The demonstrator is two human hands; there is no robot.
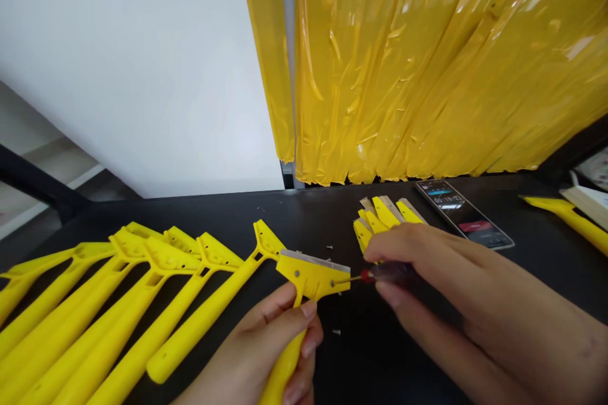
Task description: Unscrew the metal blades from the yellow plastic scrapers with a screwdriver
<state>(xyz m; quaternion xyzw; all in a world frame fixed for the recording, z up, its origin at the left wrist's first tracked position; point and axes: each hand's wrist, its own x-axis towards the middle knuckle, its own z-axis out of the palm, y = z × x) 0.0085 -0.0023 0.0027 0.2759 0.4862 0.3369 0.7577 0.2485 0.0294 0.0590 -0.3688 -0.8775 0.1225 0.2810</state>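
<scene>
My left hand [280, 342] is closed round the handle of a yellow scraper [316, 273], whose head carries a metal blade along its upper edge and two screws. In my right hand [437, 278] is a screwdriver [392, 272] with a dark handle and a red collar. Its thin shaft points left, and the tip is at the right-hand screw [332, 283] of the head. Just beyond my right fingers lie several yellow head pieces with blades [387, 212], partly hidden by the hand. A few small loose screws [337, 331] are scattered around the scraper head.
Several yellow scraper handles [204, 310] lie fanned out on the left of the black table [223, 205]. A phone showing a timer [465, 212] rests at the back right. Another yellow handle [570, 218] is at the far right. Yellow plastic sheeting [403, 63] hangs behind the table.
</scene>
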